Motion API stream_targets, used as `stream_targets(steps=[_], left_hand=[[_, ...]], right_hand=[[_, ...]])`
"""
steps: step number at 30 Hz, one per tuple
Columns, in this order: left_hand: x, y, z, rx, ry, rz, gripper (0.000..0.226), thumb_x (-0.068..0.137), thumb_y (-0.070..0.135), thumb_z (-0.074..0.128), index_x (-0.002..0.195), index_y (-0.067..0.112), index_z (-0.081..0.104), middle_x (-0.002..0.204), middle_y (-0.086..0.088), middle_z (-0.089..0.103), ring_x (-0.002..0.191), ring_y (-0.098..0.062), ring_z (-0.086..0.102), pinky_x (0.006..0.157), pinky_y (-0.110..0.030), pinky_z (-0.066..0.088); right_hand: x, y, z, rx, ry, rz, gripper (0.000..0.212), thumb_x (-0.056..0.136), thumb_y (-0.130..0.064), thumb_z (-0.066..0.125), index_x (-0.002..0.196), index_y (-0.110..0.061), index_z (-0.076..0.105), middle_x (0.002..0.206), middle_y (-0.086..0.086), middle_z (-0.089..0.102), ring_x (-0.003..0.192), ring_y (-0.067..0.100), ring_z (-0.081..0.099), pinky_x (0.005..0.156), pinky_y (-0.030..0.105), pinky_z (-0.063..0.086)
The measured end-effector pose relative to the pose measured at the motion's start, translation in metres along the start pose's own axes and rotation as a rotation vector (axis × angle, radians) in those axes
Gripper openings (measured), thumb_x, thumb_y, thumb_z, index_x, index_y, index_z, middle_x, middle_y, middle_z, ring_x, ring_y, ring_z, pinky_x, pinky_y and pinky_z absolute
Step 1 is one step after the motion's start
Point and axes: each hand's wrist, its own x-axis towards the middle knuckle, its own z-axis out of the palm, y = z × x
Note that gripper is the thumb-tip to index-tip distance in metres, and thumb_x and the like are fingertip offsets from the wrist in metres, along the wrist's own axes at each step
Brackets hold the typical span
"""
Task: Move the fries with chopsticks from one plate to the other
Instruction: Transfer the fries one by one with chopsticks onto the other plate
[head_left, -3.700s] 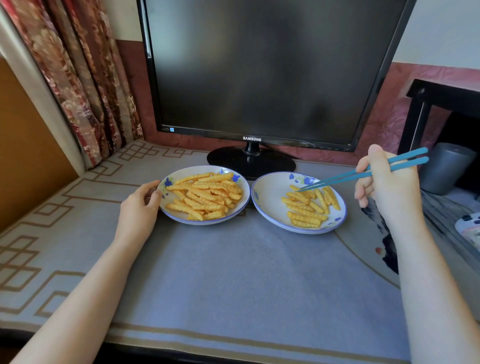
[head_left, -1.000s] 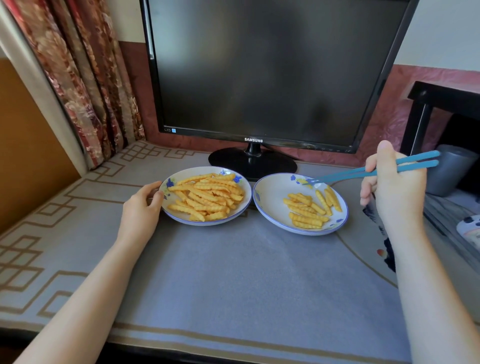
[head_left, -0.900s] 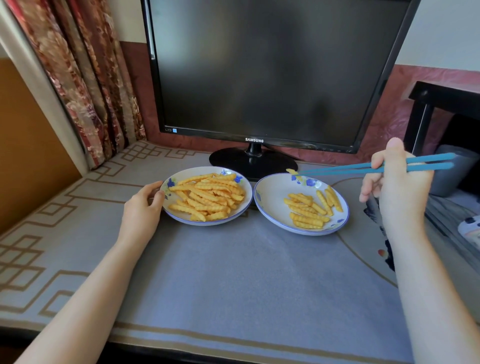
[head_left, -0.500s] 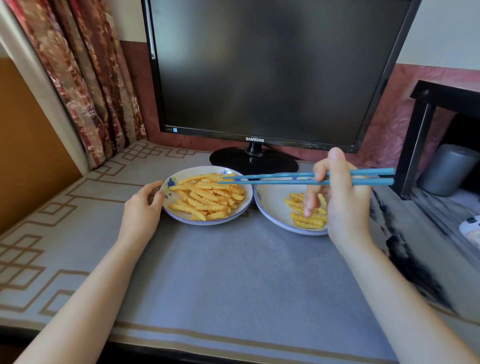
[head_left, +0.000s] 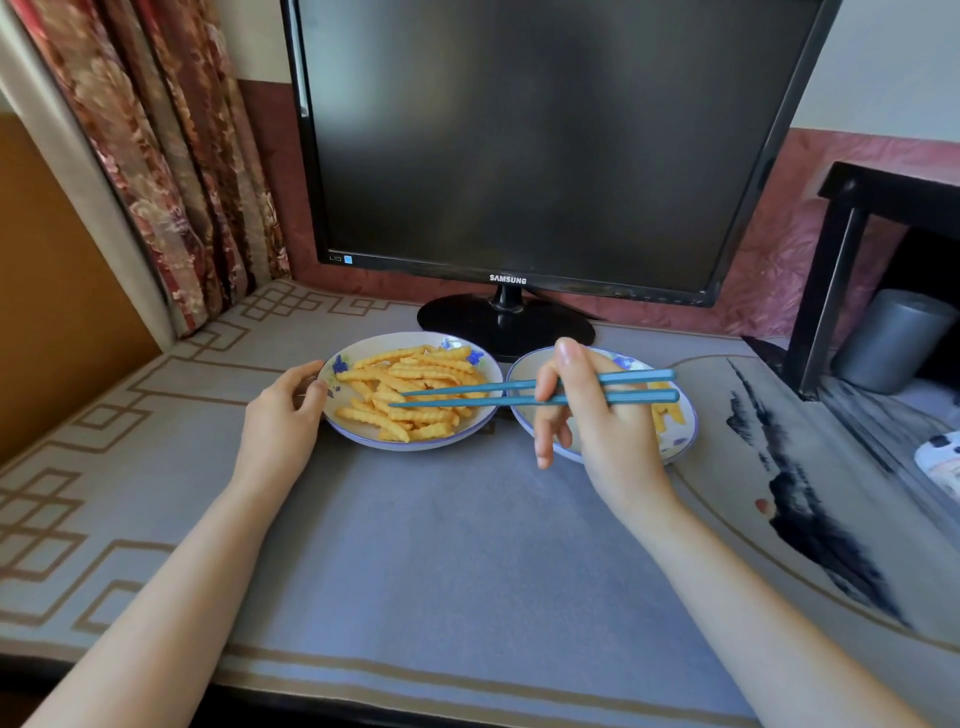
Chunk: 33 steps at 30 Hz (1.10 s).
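**Over the left plate, chopsticks poised for a pick**

On the worktop (head_left: 441, 545) in front of the dark monitor (head_left: 519, 140), two flowered plates sit side by side, rims almost touching; I judge that closeness is deliberate, since it makes each carry short. The left plate (head_left: 483, 415) is heaped with crinkle-cut fries (head_left: 410, 384); the right plate (head_left: 680, 439) shows only a few, mostly hidden behind my right hand, so I read left as the source and right as the target, with most of the job ahead.

My left hand (head_left: 283, 415) is curled against the left plate's left rim, thumb and fingers gripping the edge; that steadies the dish so it won't skid on the mat when the sticks push into the pile. My right hand (head_left: 602, 426) hovers over the right plate and is closed round the blue chopsticks (head_left: 467, 401), thumb across both, holding them near their far-right ends for reach; they lie nearly level, pointing left, tips slightly parted above the middle of the heap; I see no fry between them.

Next, as I judge it, comes dipping the tips and nipping a single fry across its ridges; a shallow pinch could let it slip off on the way right.
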Motion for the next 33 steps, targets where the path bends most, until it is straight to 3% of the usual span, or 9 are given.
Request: stream_targets(steps=[5,8,11,17,23,33], left_hand=[[0.001,0.001,0.000,0.006,0.002,0.005,0.032,0.097,0.017,0.044,0.124,0.014,0.060,0.116,-0.007,0.065,0.095,-0.009,0.049,0.081,-0.022,0.033],[0.000,0.001,0.000,0.008,0.002,0.003,0.032,0.097,0.018,0.044,0.125,0.013,0.059,0.116,-0.008,0.065,0.095,-0.009,0.049,0.081,-0.022,0.033],[0.000,0.001,-0.001,0.007,-0.002,-0.006,0.032,0.097,0.019,0.044,0.125,0.015,0.059,0.117,-0.007,0.064,0.097,-0.010,0.050,0.081,-0.023,0.033],[0.000,0.000,0.000,0.001,-0.008,-0.008,0.033,0.097,0.019,0.044,0.125,0.015,0.059,0.116,-0.005,0.064,0.096,-0.009,0.049,0.082,-0.022,0.033],[0.000,0.000,0.000,-0.003,-0.004,-0.008,0.032,0.097,0.019,0.044,0.125,0.015,0.059,0.117,-0.005,0.064,0.097,-0.008,0.048,0.082,-0.022,0.033],[-0.001,0.002,-0.001,-0.001,-0.006,-0.004,0.032,0.097,0.018,0.044,0.125,0.016,0.059,0.119,-0.005,0.063,0.098,-0.007,0.048,0.083,-0.021,0.033]], right_hand=[[0.004,-0.009,-0.011,0.010,0.051,0.025,0.042,0.104,-0.021,0.036,0.066,-0.009,0.050,0.039,0.008,0.047,0.032,0.017,0.044,0.043,0.026,0.031],[0.008,-0.017,-0.022,0.040,0.164,0.030,0.044,0.103,-0.030,0.040,0.062,-0.017,0.051,0.038,0.011,0.043,0.031,0.020,0.042,0.047,0.041,0.037],[0.015,-0.022,-0.040,0.013,0.284,-0.003,0.043,0.103,-0.029,0.039,0.064,-0.013,0.048,0.036,0.006,0.041,0.031,0.021,0.040,0.041,0.026,0.032],[0.026,-0.029,-0.081,-0.070,0.416,-0.061,0.040,0.104,-0.021,0.037,0.067,-0.009,0.045,0.045,-0.003,0.045,0.030,0.016,0.042,0.036,0.014,0.027],[0.029,-0.028,-0.111,-0.280,0.380,0.047,0.039,0.102,-0.028,0.039,0.069,-0.010,0.050,0.035,0.004,0.047,0.027,0.018,0.038,0.035,0.014,0.027],[0.026,-0.033,-0.121,-0.338,0.295,0.107,0.040,0.103,-0.026,0.040,0.068,-0.009,0.050,0.034,0.007,0.044,0.025,0.016,0.036,0.033,0.011,0.026]])
